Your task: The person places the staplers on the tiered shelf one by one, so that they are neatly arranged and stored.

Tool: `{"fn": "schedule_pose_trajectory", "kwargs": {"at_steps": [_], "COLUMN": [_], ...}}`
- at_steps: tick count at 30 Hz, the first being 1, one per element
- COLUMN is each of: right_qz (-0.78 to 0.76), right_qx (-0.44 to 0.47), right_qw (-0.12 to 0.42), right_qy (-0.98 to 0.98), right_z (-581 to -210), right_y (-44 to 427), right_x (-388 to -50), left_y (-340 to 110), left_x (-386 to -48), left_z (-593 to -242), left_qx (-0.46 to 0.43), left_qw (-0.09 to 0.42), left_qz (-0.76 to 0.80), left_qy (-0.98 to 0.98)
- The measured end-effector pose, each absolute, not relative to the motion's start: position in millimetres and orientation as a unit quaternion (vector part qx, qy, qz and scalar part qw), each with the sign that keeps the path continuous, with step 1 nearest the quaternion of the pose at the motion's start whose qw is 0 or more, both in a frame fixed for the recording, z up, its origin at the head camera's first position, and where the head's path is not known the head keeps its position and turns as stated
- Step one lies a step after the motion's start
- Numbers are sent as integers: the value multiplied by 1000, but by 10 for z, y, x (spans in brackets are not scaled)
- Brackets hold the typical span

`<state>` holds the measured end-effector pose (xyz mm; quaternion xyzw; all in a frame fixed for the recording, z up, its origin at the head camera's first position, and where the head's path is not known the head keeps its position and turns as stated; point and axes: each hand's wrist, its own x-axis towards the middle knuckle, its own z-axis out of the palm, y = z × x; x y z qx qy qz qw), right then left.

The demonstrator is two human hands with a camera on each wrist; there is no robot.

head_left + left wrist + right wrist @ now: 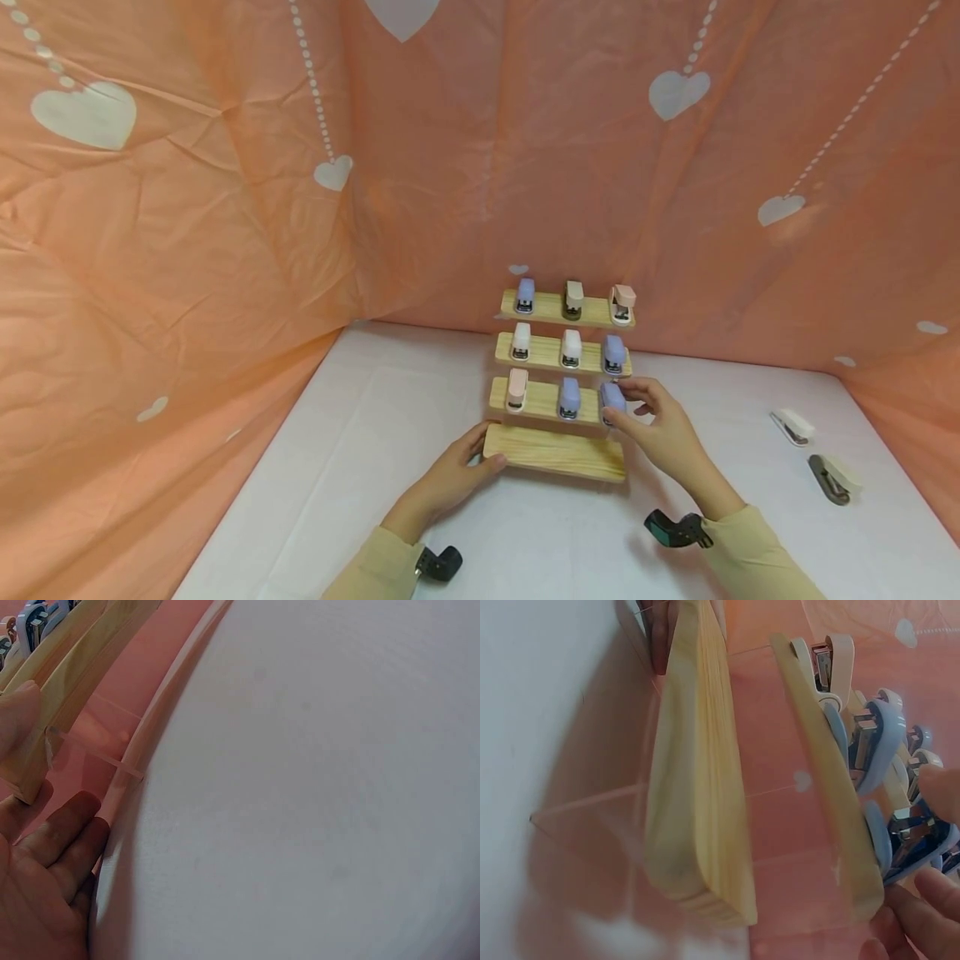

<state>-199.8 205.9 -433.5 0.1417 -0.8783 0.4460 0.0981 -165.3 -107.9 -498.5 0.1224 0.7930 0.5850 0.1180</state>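
A tiered rack of wooden boards stands before me, its lowest board (555, 452) bare and its upper boards bearing mini staplers. My left hand (457, 468) grips the left end of that lowest board, thumb on top and a finger beneath in the left wrist view. At the right end of the board above (542, 402), my right hand (663, 429) pinches a purple-blue stapler (612, 397) between thumb and fingers. Beside it on that board are another purple-blue stapler (569, 398) and a pink one (517, 390). Clear supports (592, 801) show under the rack in the right wrist view.
Two staplers lie on the white table (315, 467) at the right: a white one (793, 427) and a beige-and-dark one (834, 479). Higher boards (546, 352) carry several more. An orange cloth (450, 167) with white hearts hangs behind and at the sides.
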Motion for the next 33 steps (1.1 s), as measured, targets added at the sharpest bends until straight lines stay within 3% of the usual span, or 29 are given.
{"fn": "schedule_pose_trajectory", "kwargs": {"at_steps": [5,16,33], "right_qz": [446,446,444], "right_qx": [139,144,154], "right_qw": [105,86,105], "right_qy": [-878,-879,-877], "right_z": [-4364,-4458,-4503], "right_y": [2048,2081,2183], "right_x": [-2007,-1996,-1969], "left_y": [-1104,-1108,-1107], "left_x": [-1711,-1689,-1698], "left_z": [-5119,-5094,-5112], "left_qx": [124,126,126], "left_qw": [114,117,118], "left_qz": [579,586,578], "left_qy": [798,792,798]}}
